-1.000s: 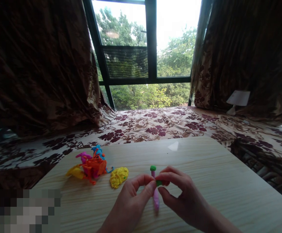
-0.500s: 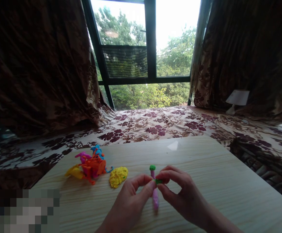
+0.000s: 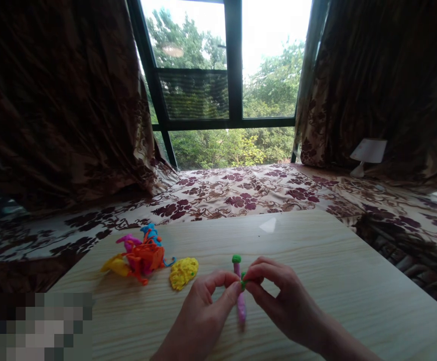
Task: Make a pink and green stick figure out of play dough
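Between the fingertips of both hands is a small piece of green modelling clay [image 3: 243, 282]. My left hand [image 3: 208, 308] pinches it from the left with thumb and forefinger. From the other side, the thumb and fingers of my right hand [image 3: 284, 293] are closed on it too. Directly beneath lies a purple clay stick [image 3: 241, 312] on the table, its middle partly covered by my fingers. A green clay knob [image 3: 236, 258] caps its far end. Left of my hands rests a lumpy yellow clay piece [image 3: 183, 273] with a small green speck.
Crumpled orange [image 3: 148, 258], yellow, pink and blue balloon-like or clay pieces are heaped at the table's left. The pale wooden table [image 3: 316, 250] meets a floral-cloth ledge [image 3: 241, 193] under the window. A small white lamp [image 3: 368, 151] stands on the right.
The green clay between my fingertips has turned from lying sideways to more upright. My right fingertips have shifted slightly on it; the other things stay put.
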The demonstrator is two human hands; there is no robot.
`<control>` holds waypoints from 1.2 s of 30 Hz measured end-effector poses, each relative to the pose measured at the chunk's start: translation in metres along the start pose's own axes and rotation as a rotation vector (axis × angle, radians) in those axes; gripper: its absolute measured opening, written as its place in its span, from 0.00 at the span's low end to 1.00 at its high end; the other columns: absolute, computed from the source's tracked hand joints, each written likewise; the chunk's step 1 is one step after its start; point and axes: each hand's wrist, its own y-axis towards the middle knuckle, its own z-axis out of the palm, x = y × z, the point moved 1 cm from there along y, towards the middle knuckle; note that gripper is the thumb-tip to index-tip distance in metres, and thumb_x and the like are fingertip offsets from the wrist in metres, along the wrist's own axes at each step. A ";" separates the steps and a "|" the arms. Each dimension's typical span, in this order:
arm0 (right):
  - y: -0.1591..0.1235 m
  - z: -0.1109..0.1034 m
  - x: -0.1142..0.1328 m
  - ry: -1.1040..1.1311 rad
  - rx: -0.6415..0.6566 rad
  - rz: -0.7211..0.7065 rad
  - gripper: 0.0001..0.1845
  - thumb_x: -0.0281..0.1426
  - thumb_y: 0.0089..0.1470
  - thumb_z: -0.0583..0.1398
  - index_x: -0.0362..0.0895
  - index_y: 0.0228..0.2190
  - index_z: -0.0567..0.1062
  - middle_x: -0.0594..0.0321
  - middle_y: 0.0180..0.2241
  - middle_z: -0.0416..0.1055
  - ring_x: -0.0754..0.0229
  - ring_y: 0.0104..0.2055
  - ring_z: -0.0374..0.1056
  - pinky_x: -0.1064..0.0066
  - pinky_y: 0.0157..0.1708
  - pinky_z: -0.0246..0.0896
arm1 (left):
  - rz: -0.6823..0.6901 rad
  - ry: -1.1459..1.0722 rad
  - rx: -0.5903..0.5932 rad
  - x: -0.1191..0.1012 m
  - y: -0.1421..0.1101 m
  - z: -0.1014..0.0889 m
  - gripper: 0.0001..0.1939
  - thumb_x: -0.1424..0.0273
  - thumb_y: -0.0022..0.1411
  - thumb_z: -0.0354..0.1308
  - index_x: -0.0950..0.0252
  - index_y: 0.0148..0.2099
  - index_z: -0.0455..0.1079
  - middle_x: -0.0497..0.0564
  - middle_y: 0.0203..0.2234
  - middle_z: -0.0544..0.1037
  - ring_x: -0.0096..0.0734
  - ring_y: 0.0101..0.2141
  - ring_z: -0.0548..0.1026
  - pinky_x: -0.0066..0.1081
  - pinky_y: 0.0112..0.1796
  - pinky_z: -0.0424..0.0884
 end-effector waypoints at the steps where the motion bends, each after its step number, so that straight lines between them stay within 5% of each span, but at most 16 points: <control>1: 0.001 -0.001 -0.001 -0.005 0.000 0.009 0.05 0.23 0.52 0.55 0.42 0.28 0.71 0.65 0.27 0.66 0.66 0.30 0.63 0.75 0.32 0.59 | 0.016 0.016 0.000 0.000 0.001 0.000 0.13 0.63 0.58 0.49 0.62 0.36 0.72 0.47 0.29 0.75 0.31 0.35 0.70 0.27 0.38 0.63; 4: 0.005 -0.009 -0.005 -0.040 0.005 0.100 0.06 0.23 0.50 0.56 0.42 0.27 0.72 0.66 0.25 0.68 0.66 0.28 0.63 0.76 0.30 0.58 | 0.076 0.080 -0.059 0.002 0.004 -0.003 0.12 0.64 0.58 0.49 0.61 0.38 0.72 0.47 0.33 0.76 0.32 0.38 0.71 0.29 0.41 0.63; 10: -0.030 -0.046 -0.006 -0.235 0.101 0.255 0.06 0.24 0.49 0.56 0.44 0.29 0.74 0.67 0.23 0.69 0.66 0.26 0.64 0.76 0.27 0.58 | 0.168 0.374 -0.421 0.029 0.017 -0.016 0.11 0.63 0.56 0.50 0.63 0.33 0.71 0.49 0.30 0.76 0.34 0.35 0.72 0.30 0.39 0.66; 15: -0.083 -0.068 0.001 -0.469 0.149 0.240 0.09 0.26 0.52 0.54 0.46 0.30 0.75 0.63 0.30 0.69 0.63 0.32 0.65 0.73 0.32 0.59 | 0.271 0.522 -0.507 0.044 0.024 -0.017 0.11 0.65 0.57 0.48 0.63 0.33 0.70 0.49 0.29 0.75 0.33 0.33 0.72 0.30 0.37 0.66; 19: -0.093 -0.075 0.014 -0.644 0.187 0.202 0.13 0.26 0.55 0.51 0.46 0.34 0.74 0.59 0.35 0.68 0.59 0.37 0.65 0.69 0.37 0.60 | 0.293 0.539 -0.549 0.047 0.025 -0.020 0.11 0.64 0.57 0.48 0.63 0.33 0.69 0.50 0.30 0.75 0.35 0.34 0.71 0.32 0.39 0.65; 23: -0.074 -0.067 0.016 -0.775 0.140 0.181 0.19 0.32 0.58 0.48 0.45 0.51 0.64 0.54 0.51 0.61 0.55 0.52 0.57 0.61 0.50 0.53 | 0.313 0.593 -0.572 0.049 0.024 -0.023 0.11 0.65 0.57 0.47 0.63 0.33 0.69 0.50 0.30 0.75 0.34 0.35 0.71 0.32 0.39 0.64; 27: -0.069 -0.042 -0.001 -0.889 0.282 0.230 0.33 0.45 0.57 0.46 0.40 0.58 0.49 0.51 0.60 0.42 0.50 0.61 0.40 0.53 0.56 0.39 | 0.313 0.675 -0.577 0.053 0.025 -0.026 0.11 0.67 0.58 0.46 0.64 0.33 0.69 0.51 0.29 0.75 0.35 0.35 0.70 0.32 0.39 0.64; 33: -0.125 -0.026 -0.015 -0.944 0.456 0.020 0.37 0.47 0.55 0.48 0.43 0.59 0.41 0.53 0.59 0.41 0.49 0.60 0.43 0.55 0.56 0.41 | 0.262 0.818 -0.522 0.065 0.027 -0.026 0.16 0.77 0.55 0.44 0.64 0.42 0.69 0.52 0.34 0.74 0.36 0.38 0.68 0.34 0.42 0.60; 36: -0.122 -0.027 -0.021 -0.945 0.441 0.019 0.36 0.47 0.55 0.48 0.45 0.59 0.41 0.54 0.59 0.41 0.49 0.60 0.44 0.55 0.56 0.40 | 0.229 0.873 -0.497 0.068 0.028 -0.023 0.18 0.80 0.54 0.44 0.62 0.44 0.68 0.52 0.34 0.73 0.36 0.39 0.67 0.34 0.43 0.59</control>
